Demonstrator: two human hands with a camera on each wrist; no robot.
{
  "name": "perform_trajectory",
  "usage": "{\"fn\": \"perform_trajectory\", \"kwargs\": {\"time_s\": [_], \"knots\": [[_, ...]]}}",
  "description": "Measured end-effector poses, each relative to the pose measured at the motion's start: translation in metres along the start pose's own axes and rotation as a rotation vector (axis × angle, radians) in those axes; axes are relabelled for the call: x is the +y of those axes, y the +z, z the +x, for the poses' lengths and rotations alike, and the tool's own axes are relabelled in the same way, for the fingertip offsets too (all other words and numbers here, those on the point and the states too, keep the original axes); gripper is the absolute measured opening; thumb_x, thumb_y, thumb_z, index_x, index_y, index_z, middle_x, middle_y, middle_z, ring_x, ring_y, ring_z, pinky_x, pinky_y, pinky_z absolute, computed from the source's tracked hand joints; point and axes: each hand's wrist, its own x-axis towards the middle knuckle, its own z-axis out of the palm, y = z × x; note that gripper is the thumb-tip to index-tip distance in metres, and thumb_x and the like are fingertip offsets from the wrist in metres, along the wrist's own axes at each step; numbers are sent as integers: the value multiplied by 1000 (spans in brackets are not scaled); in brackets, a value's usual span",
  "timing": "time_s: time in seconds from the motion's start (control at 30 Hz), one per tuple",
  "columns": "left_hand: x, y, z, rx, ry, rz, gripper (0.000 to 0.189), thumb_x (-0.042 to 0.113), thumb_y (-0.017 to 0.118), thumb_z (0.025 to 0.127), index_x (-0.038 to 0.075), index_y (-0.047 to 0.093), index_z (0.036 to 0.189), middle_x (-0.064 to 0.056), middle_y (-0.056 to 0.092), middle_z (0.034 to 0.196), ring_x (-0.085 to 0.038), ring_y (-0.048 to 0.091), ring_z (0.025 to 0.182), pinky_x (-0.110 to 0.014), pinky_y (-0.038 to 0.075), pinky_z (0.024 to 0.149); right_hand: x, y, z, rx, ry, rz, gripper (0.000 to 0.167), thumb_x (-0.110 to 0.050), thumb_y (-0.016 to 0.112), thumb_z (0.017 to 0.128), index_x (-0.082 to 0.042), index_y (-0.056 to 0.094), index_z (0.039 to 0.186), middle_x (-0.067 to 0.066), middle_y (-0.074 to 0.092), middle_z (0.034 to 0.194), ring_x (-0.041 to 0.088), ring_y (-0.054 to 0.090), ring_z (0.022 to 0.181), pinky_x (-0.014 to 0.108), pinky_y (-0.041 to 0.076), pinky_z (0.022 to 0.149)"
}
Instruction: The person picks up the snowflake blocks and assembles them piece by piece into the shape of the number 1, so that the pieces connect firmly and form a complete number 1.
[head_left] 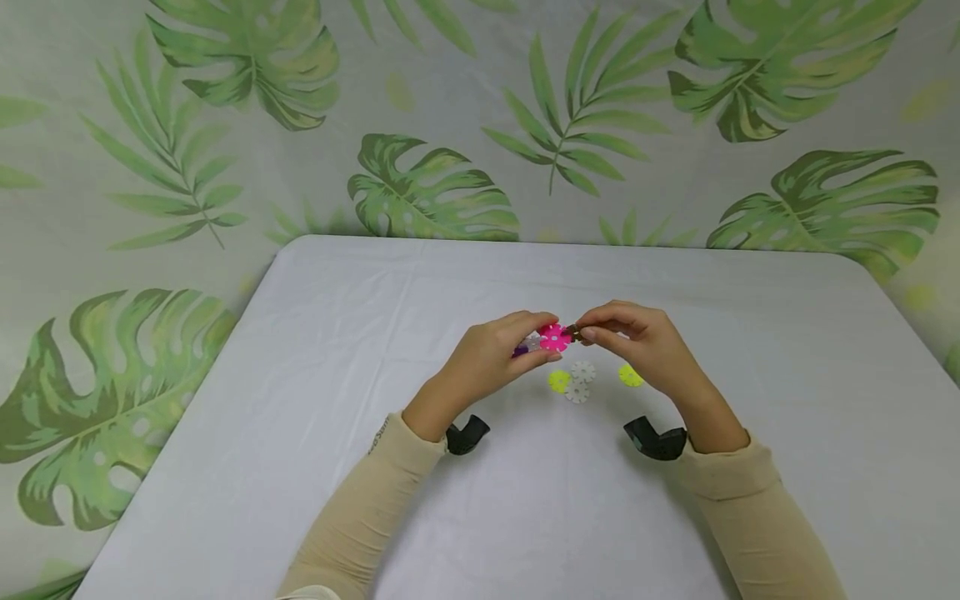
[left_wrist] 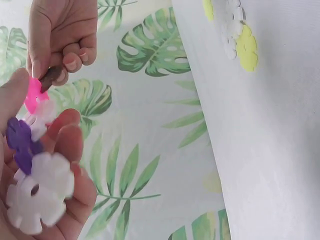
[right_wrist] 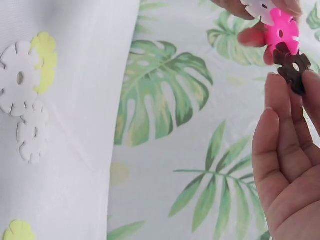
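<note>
My left hand (head_left: 498, 350) holds a chain of notched plastic discs above the table. In the left wrist view a white disc (left_wrist: 50, 182) and a purple disc (left_wrist: 20, 142) lie along the palm side. A pink disc (head_left: 555, 337) sits at the chain's right end, between the left thumb and fingers. My right hand (head_left: 637, 337) pinches a dark brown disc (right_wrist: 295, 67) between thumb and fingertips. The brown disc's edge meets the pink one in the right wrist view; how deep the slots interlock I cannot tell.
Below the hands, two white discs (head_left: 577, 392) and a yellow disc (head_left: 558, 382) lie bunched on the white-covered table (head_left: 300, 467). Another yellow disc (head_left: 630, 375) lies beside the right hand. Black wrist mounts (head_left: 656, 439) jut inward from both wrists. A leaf-print backdrop (head_left: 420, 192) stands behind.
</note>
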Motion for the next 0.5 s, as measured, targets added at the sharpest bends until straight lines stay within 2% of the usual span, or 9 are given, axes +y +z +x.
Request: {"fn": "perform_trajectory", "kwargs": {"time_s": [0.13, 0.33, 0.5], "knots": [[1, 0, 0, -12, -6, 25, 50, 32, 68, 81, 6, 55, 121, -4, 59, 114, -12, 57, 100, -19, 45, 78, 10, 0, -1, 23, 46, 32, 17, 10, 59, 81, 4, 64, 96, 13, 64, 89, 18, 61, 76, 24, 49, 72], [3, 1, 0, -30, 4, 71, 56, 37, 68, 79, 9, 52, 125, -2, 58, 114, -8, 59, 84, -16, 46, 62, 17, 3, -1, 35, 84, 113, 15, 7, 58, 83, 6, 62, 97, 17, 62, 89, 21, 61, 72, 29, 51, 68], [4, 4, 0, 5, 37, 120, 50, 35, 67, 80, 11, 53, 121, 0, 61, 105, -4, 56, 69, -13, 42, 52, 18, 7, -2, 42, 138, 182, 13, 4, 58, 85, 8, 61, 96, 21, 61, 90, 23, 62, 71, 32, 51, 67]]}}
